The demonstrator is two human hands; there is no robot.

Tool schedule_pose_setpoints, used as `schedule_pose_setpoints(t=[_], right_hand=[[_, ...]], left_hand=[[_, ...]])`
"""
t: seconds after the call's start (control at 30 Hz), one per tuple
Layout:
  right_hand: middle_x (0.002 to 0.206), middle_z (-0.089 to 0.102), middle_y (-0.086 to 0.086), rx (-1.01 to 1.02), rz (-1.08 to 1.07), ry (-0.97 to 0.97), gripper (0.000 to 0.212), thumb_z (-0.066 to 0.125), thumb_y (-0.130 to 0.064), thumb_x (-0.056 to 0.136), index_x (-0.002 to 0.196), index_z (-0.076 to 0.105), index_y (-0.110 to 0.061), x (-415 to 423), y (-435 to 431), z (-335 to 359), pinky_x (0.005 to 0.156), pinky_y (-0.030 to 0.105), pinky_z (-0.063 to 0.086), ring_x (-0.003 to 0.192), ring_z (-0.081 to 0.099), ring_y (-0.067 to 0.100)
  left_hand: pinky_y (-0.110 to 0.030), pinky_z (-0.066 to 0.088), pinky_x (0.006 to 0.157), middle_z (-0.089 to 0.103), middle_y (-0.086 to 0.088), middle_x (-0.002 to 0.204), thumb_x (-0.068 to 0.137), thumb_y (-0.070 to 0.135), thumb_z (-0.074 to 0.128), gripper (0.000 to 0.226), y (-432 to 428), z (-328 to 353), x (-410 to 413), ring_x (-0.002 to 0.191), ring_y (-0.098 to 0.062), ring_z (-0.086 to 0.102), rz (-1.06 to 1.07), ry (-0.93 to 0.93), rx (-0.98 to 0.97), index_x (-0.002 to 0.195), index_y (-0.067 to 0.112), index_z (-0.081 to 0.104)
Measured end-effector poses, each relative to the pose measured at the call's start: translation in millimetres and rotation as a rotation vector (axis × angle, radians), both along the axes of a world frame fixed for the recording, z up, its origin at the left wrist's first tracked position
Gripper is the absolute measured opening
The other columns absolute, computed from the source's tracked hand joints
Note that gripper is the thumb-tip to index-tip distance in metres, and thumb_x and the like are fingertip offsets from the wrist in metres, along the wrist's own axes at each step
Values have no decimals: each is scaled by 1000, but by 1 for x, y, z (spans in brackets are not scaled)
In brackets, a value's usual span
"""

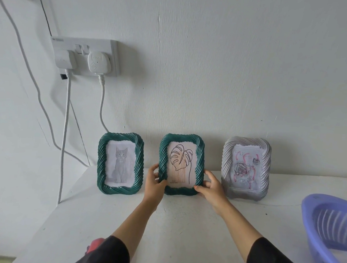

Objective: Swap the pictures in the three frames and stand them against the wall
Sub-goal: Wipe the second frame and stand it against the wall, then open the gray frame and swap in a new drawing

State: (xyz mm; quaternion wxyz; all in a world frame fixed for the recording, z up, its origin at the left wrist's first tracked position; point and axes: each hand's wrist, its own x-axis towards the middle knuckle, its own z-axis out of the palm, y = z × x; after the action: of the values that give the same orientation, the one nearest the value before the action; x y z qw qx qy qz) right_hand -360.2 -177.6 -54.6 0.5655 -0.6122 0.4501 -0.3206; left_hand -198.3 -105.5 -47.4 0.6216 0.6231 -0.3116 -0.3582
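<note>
- Bench [183, 223]: white top, its back edge running along a white wall [212, 72]. Three frames stand in a row along that back edge, well apart from one another.
- Left frame [100, 163]: dark green, rope-twist moulding, upright, nearest the back-left corner. It holds the cat picture [120, 164], a grey seated kitten on white paper.
- Middle frame [182, 138]: same dark green moulding, upright at the middle of the back edge, bottom edge on the bench. Whether its top touches the wall I cannot tell. It holds the leaf picture [180, 166], a black line-drawn leaf over orange stripes.
- Right frame [226, 167]: silver-grey twist moulding, upright further right along the back edge. It holds the rose picture [245, 170], grey roses with pink marks.
- Left hand [154, 183]: grips the left side of the middle frame low down, thumb on the front, fingers curled round behind.
- Right hand [212, 187]: grips the lower right corner of the same frame, thumb on the front moulding, fingers curled at its side.
- Sleeves [108, 255]: dark, pushed up on both forearms.
- Basket [329, 228]: lilac plastic with slotted sides, at the right edge of the bench and partly out of view.
- Socket [86, 44]: white double wall socket above the left end, with two white plugs [98, 62] and cables [65, 124] hanging down.
</note>
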Motion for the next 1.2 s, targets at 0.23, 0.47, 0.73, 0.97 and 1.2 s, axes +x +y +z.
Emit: schedule_pose_setpoints(t=[0.23, 0.47, 0.73, 0.97, 1.2], right_hand=[[103, 66, 8, 19, -5, -3, 71, 63, 4, 81, 140, 32, -19, -3, 2, 1, 92, 34, 50, 99, 62, 21], [119, 54, 12, -35, -84, 175, 73, 68, -16, 80, 141, 28, -16, -20, 14, 18, 82, 27, 38, 98, 50, 17], [130, 51, 11, -471, -543, 187, 50, 59, -7, 82, 130, 46, -14, -74, 8, 56, 88, 28, 41, 111, 52, 24], [152, 22, 16, -302, -780, 234, 66, 47, -9, 89, 146, 19, -30, -101, -14, 28, 105, 46, 32, 135, 29, 37], [144, 39, 10, -272, -582, 109, 65, 41, -3, 92, 145, 19, -34, -118, -16, 8, 93, 40, 47, 125, 47, 30]], left_hand=[[-24, 51, 74, 52, -17, 126, 87, -8, 52, 56, 2, 1, -4, 102, -21, 53, 35, -67, 35, 136, 14, 35], [-38, 37, 100, 50, -11, 126, 82, -3, 58, 56, 10, 5, -33, 118, -27, 44, 431, -395, 24, 132, 11, 39], [-24, 40, 91, 39, 0, 113, 81, -8, 47, 58, -3, 30, -107, 101, -14, 42, -17, -648, -312, 134, 9, 33], [-43, 27, 115, 22, -10, 151, 79, -11, 53, 85, -44, 23, -132, 139, -28, 22, -392, -678, -118, 147, 16, 12], [-31, 50, 88, 37, -15, 141, 83, -14, 53, 87, -56, 14, -140, 100, -19, 53, -534, -590, 12, 149, 22, 9]])
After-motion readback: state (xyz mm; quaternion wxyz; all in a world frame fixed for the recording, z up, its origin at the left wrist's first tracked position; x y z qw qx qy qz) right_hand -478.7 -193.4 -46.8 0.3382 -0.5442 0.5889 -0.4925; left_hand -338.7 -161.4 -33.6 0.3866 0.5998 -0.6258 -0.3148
